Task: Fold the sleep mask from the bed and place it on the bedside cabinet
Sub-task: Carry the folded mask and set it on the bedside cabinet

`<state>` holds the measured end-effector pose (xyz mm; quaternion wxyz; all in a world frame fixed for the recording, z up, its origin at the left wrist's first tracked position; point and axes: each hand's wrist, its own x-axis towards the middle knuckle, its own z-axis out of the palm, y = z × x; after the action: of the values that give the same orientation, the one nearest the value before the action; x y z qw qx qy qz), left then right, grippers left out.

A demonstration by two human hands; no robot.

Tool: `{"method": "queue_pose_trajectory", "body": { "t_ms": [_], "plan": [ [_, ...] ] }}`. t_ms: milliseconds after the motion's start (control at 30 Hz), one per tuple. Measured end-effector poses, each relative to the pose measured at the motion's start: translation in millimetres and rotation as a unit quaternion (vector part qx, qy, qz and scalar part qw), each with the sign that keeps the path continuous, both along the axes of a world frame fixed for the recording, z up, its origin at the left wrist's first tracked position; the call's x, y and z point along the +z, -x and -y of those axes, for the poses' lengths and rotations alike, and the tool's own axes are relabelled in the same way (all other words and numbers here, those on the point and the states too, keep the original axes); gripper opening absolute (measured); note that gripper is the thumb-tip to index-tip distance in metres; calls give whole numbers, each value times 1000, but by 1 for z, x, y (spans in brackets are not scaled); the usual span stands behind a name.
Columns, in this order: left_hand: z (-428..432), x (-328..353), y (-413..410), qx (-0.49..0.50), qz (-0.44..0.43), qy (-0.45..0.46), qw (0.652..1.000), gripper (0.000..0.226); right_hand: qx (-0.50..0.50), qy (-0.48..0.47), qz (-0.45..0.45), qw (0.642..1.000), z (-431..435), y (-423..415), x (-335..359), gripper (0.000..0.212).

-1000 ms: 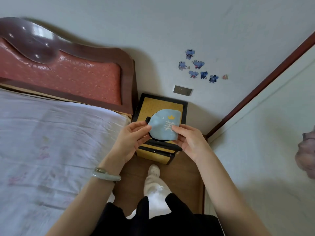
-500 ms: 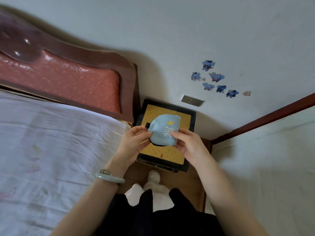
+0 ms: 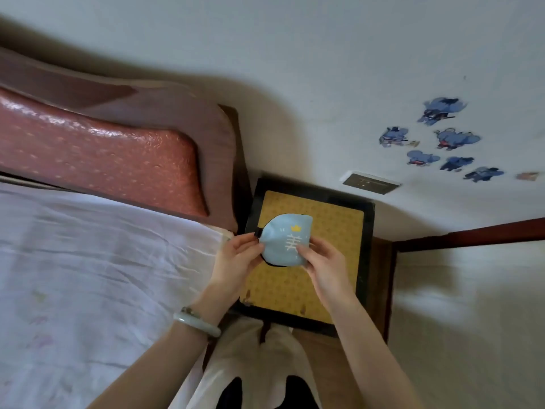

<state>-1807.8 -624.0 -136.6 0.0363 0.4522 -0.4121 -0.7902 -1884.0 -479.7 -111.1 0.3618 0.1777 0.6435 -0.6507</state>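
The sleep mask is light blue with a white fish-bone print and a small yellow crown, folded in half with a black edge showing. Both hands hold it in the air above the bedside cabinet, whose top is yellow patterned with a black frame. My left hand pinches the mask's left edge by the black strap end. My right hand pinches its lower right corner with thumb on top. The mask hovers over the cabinet's left half; whether it touches the top I cannot tell.
The bed with a pale wrinkled sheet lies to the left, its red padded headboard against the wall. A wall socket and blue stickers are above the cabinet. A dark wooden door frame runs along the right.
The view has moved closer and over the cabinet. Both hands still hold the folded mask, now lower and centred over the cabinet's left half.
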Motion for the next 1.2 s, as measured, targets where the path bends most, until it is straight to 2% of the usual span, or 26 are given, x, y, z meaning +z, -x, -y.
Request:
{"method": "queue_pose_trajectory", "body": {
  "t_ms": [133,267,467,700,800,833,867,933,967,1000,1033,1100,1200],
  "plan": [
    [19,-67,43,24,15,34,999,25,-14,-48,-74,996,28,36,-57,25],
    [33,-118,80,-17,45,173,984,27,3,-87,-151,985,52,72,-106,29],
    [44,-169,109,-48,77,348,933,26,7,-149,-186,971,72,97,-176,25],
    [37,-188,110,-55,109,424,897,33,59,-212,-250,943,69,94,-203,26],
    [30,-182,109,-80,97,463,878,49,91,-250,-310,913,64,94,-200,35],
    [28,-180,108,-105,87,498,857,54,111,-264,-369,884,60,94,-198,39],
    [27,-178,106,-143,72,556,815,58,147,-278,-441,840,57,93,-198,41],
    [27,-177,103,-247,44,690,679,57,255,-314,-552,729,52,92,-200,44],
    [27,-178,101,-298,35,732,612,55,309,-325,-574,685,50,91,-202,45],
    [28,-179,99,-342,37,752,562,55,355,-333,-576,656,49,90,-204,47],
    [28,-181,97,-378,49,759,527,55,392,-342,-568,638,48,89,-206,51],
    [31,-187,93,-422,82,756,493,58,441,-360,-548,613,46,90,-211,58],
    [35,-198,87,-442,107,751,478,62,475,-372,-536,591,44,90,-217,62]
  ]
}}
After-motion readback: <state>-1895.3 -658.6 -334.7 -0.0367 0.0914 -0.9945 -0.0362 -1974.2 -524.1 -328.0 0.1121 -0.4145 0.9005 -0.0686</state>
